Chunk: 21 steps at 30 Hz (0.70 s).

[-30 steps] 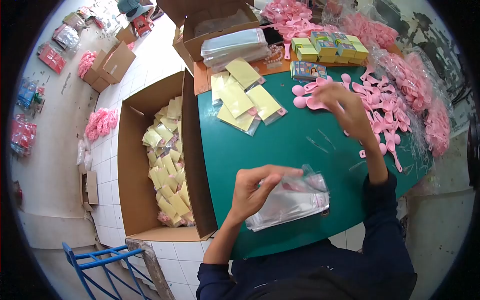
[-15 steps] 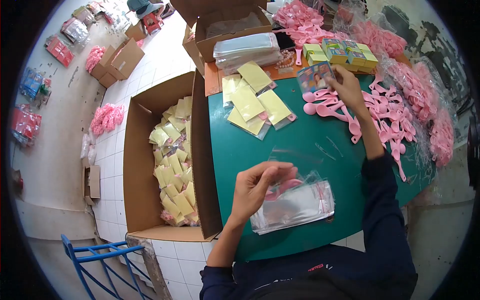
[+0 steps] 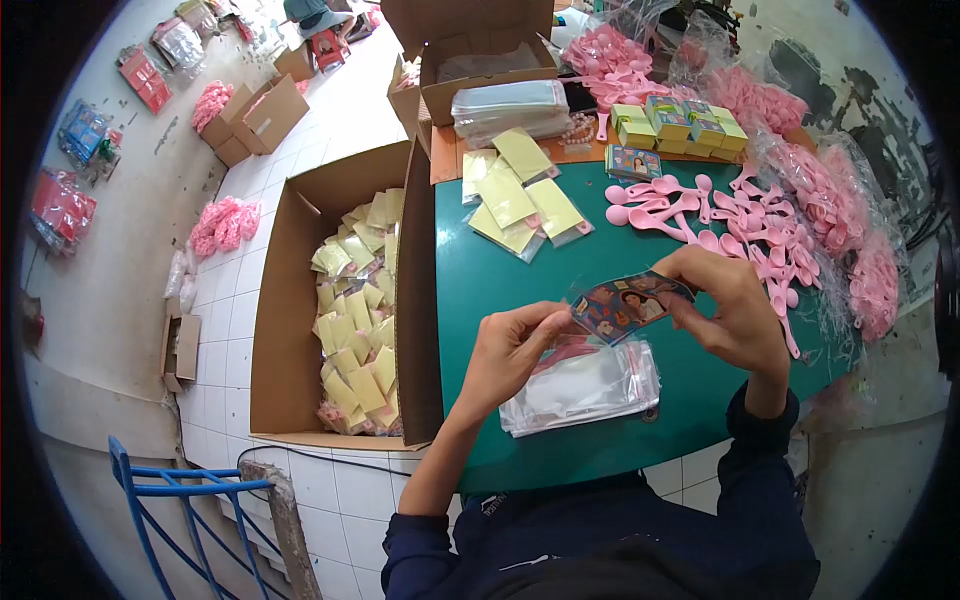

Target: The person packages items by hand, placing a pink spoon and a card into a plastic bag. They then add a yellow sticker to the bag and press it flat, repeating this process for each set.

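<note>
My right hand pinches a printed picture card by its right end, and the card bows slightly. At the card's left end, my left hand is closed on the edge of a clear plastic bag, with something pink showing through; the bag's outline is hard to make out. Below both hands lies a stack of clear plastic bags. Farther back on the green table is a small pile of picture cards. Loose pink plastic spoons spread to the right.
Packed bags with yellow cards lie at the table's back left. A large cardboard box beside the table holds many similar packs. Bundled card stacks, bagged pink spoons and more clear bags line the back.
My right hand has brought a picture card from the back of the table to the bag in front of my left hand. A pile of cards shows where it was.
</note>
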Motion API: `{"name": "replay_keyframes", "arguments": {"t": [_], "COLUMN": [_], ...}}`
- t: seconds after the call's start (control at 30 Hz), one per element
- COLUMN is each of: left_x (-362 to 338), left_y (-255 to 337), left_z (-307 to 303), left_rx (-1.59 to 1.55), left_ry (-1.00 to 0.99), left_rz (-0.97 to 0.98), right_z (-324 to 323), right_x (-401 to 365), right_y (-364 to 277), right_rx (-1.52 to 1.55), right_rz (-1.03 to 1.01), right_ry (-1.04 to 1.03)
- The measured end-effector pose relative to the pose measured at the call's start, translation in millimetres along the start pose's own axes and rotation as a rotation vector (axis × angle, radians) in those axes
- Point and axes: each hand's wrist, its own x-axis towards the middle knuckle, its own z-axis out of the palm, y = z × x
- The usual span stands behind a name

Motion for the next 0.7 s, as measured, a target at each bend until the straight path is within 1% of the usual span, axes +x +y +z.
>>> {"name": "replay_keyframes", "arguments": {"t": [0.03, 0.07, 0.13, 0.17, 0.23, 0.27, 0.33, 0.37, 0.43, 0.47, 0.53, 0.57, 0.63, 0.67, 0.7], "left_x": [-0.8, -1.1, -3.8, -5.5, -6.4, -6.2, -3.9, -3.1, -3.2, -1.7, 7.9, 11.8, 15.3, 18.3, 21.4], "left_y": [0.8, 2.2, 7.5, 9.3, 9.6, 9.4, 4.5, 3.8, 22.1, 29.3, 21.4, 17.0, 14.7, 13.1, 9.3], "left_z": [1.8, 2.5, -1.3, -2.3, -2.2, -2.7, -6.5, -8.2, -7.9, -8.1, -12.4, -14.6, -17.8, -17.8, -15.5], "left_rx": [-0.064, -0.126, -0.099, -0.087, -0.098, -0.102, -0.026, 0.012, 0.167, 0.245, 0.307, 0.339, 0.239, 0.188, 0.199], "left_ry": [-0.01, -0.02, -0.043, -0.055, -0.056, -0.055, -0.054, -0.053, -0.097, -0.121, -0.079, -0.058, -0.036, -0.028, -0.029], "left_rz": [0.0, 0.003, -0.036, -0.058, -0.043, -0.034, -0.048, -0.056, -0.06, -0.062, -0.014, 0.009, -0.009, -0.016, 0.024], "right_z": [1.8, 3.2, 5.4, 6.3, 7.8, 7.7, 6.9, 7.8, 9.9, 9.4, 7.7, 7.4, 7.0, 7.9, 8.9], "right_x": [-3.9, -8.2, -14.1, -14.3, -12.8, -11.9, -6.8, -3.7, 3.0, 6.3, 12.2, 15.1, 20.1, 22.0, 22.7], "right_y": [-1.1, -3.3, -7.0, -7.3, -6.3, -5.7, -4.1, -3.1, -0.8, 0.7, 4.8, 8.2, 16.7, 21.2, 23.9], "right_rx": [0.005, 0.122, 0.357, 0.332, 0.281, 0.194, 0.018, 0.009, -0.011, -0.004, 0.008, 0.106, 0.299, 0.229, 0.193], "right_rz": [-0.005, 0.059, 0.182, 0.162, 0.125, 0.075, -0.035, -0.065, -0.124, -0.101, -0.053, -0.005, 0.09, 0.039, 0.02], "right_ry": [0.012, 0.099, 0.269, 0.219, 0.121, 0.092, 0.033, 0.005, -0.048, -0.09, -0.178, -0.163, -0.13, -0.112, -0.177]}}
